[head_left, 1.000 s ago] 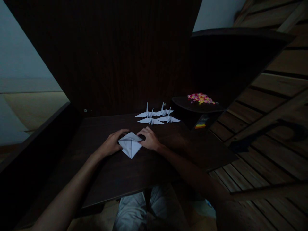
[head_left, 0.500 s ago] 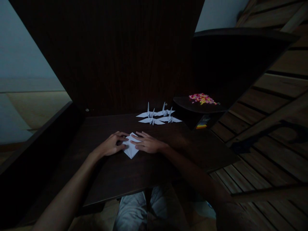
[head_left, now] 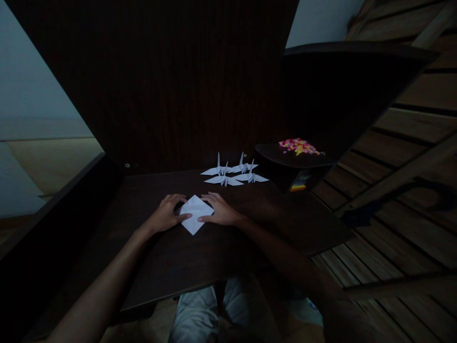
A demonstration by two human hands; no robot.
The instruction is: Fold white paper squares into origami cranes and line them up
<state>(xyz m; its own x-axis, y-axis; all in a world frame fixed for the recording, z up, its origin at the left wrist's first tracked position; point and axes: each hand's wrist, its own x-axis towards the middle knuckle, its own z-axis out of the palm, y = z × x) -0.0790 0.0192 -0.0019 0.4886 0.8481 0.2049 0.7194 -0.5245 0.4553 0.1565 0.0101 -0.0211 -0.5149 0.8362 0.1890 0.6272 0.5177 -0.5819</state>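
Note:
A white folded sheet of origami paper (head_left: pixel 194 207), diamond-shaped with creases showing, is at the middle of the dark desk. Its left corner is between the thumb and fingers of my left hand (head_left: pixel 167 212), the thumb lying on top. From the other side, my right hand (head_left: pixel 222 210) grips the right corner the same way, thumb on the paper and fingers curled at its far edge. Some fingertips are hidden behind the paper. Beyond it stand several white paper cranes (head_left: pixel 224 180), wings spread, grouped close together near the back panel.
On a rounded side shelf (head_left: pixel 271 155) at the right lies a pile of small pink, red and yellow pieces (head_left: pixel 299 146). A low dark side wall (head_left: pixel 60 205) borders the desk (head_left: pixel 171 267) on the left. Slatted wood (head_left: pixel 403 190) is at the right.
My fingers, flat on top of the paper before, have moved out to its side corners, with thumbs on top. More of the paper's face shows. The cranes stay put.

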